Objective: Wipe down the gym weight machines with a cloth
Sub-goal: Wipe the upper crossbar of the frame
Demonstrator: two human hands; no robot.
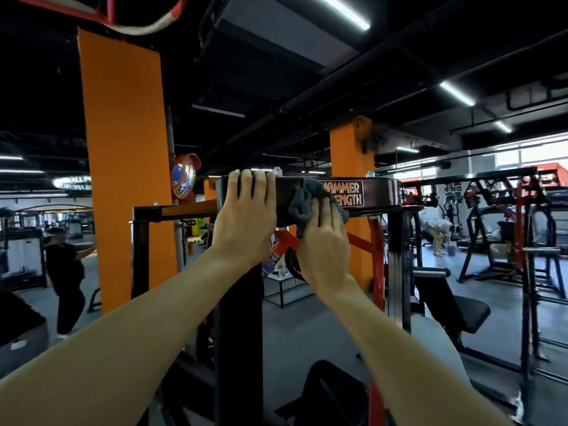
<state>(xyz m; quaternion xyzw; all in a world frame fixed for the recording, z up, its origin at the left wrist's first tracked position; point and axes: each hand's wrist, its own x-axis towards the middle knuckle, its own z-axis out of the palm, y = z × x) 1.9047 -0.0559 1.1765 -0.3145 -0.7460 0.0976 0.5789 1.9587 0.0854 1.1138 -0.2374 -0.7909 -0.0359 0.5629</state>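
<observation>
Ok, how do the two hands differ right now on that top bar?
The left hand is bare and hooks its fingers over the top edge of the black crossbar, while the right hand presses a grey cloth flat against the bar's front face. The left hand sits higher and further left; the right hand is lower, beside the Hammer Strength label, partly covering it with the cloth. Both touch the same crossbar.

Gym hall with black open ceiling [276, 72] carrying strip lights [344, 12]. Two orange pillars: one at left [126, 167], one further back [350, 149]. Grey floor [307, 327]. Bright windows [528, 152] at far right. Black padded bench [455, 305] stands right of centre.
</observation>
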